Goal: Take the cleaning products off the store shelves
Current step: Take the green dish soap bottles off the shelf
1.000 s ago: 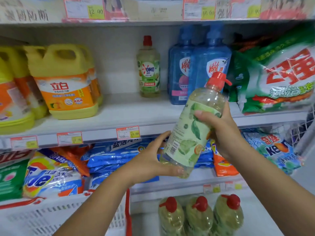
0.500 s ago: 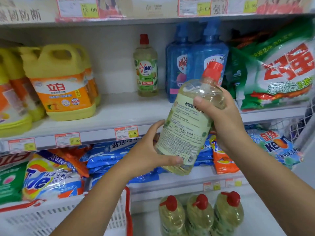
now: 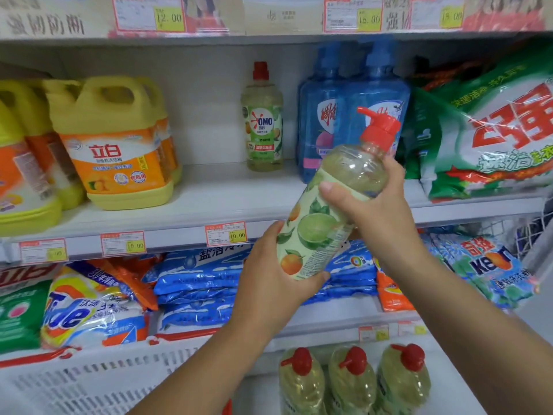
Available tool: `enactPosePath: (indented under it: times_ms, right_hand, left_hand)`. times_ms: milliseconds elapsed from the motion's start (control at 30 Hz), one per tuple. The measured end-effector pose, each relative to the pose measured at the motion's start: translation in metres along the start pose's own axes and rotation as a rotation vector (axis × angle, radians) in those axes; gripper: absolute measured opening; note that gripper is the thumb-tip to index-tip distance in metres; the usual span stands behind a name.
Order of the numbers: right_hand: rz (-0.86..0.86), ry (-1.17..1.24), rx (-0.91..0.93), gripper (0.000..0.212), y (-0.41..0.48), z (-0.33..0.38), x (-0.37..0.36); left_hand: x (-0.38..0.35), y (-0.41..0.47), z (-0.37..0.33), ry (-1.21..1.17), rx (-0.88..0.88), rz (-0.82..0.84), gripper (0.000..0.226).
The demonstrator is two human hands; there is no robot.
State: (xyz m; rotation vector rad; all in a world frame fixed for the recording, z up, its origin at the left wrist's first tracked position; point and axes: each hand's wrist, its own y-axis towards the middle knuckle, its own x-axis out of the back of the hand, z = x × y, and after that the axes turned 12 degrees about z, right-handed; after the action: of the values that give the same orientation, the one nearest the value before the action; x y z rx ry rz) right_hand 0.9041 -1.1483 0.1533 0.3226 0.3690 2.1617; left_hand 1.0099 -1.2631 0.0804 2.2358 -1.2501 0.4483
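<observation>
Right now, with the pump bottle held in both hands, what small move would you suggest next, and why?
Probably lower the pump bottle into the white basket at lower left: the left hand and right hand grip it clear of the shelves, and the basket lies below.

Shelf (image 3: 224, 202) — yellow jugs (image 3: 116, 151); blue bottles (image 3: 323, 130)

A: Labels legible?
B: Small bottle (image 3: 262, 121): "OMO". Yellow jug (image 3: 104, 151): "立白". Lower-shelf bag (image 3: 68, 313): "Tide".
A: Prices?
B: Top-left tag (image 3: 169, 18): "12.00". Top-right tag (image 3: 369, 19): "18.00". Middle-rail tag (image 3: 237, 235): "10.00".
</observation>
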Motion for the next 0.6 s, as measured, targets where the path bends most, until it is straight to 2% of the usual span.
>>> enactPosePath:
  times_ms: [67,133,200,267,333,433,500,600]
  right_hand:
    - [0.013,0.081,0.027,0.076,0.003,-0.004,0.007]
    - [0.081,0.202,0.012,0.086,0.006,-0.004,0.017]
    - [0.164,0.292,-0.016,0.094,0.008,-0.005,0.026]
    - [0.24,0.337,-0.03,0.095,0.011,-0.007,0.031]
    - [0.288,0.364,-0.05,0.106,0.012,-0.01,0.034]
    - [0.353,0.423,-0.086,0.119,0.01,-0.014,0.03]
    - [0.381,0.413,-0.115,0.114,0.009,-0.015,0.021]
    - [0.317,0.248,-0.137,0.109,0.007,-0.016,0.002]
  left_hand:
    - [0.01,0.003,0.001,0.05,-0.04,0.084,0.085]
    - [0.024,0.005,-0.002,-0.009,-0.043,0.251,0.086]
    - [0.034,0.008,-0.001,-0.226,-0.025,0.407,0.094]
    - [0.04,0.012,0.002,-0.459,0.027,0.483,0.106]
    - [0.046,0.017,0.006,-0.497,0.068,0.534,0.116]
    - [0.047,0.016,0.007,-0.5,0.037,0.632,0.105]
    - [0.039,0.011,0.005,-0.505,0.023,0.561,0.088]
    - [0.027,0.007,0.005,-0.463,0.004,0.337,0.088]
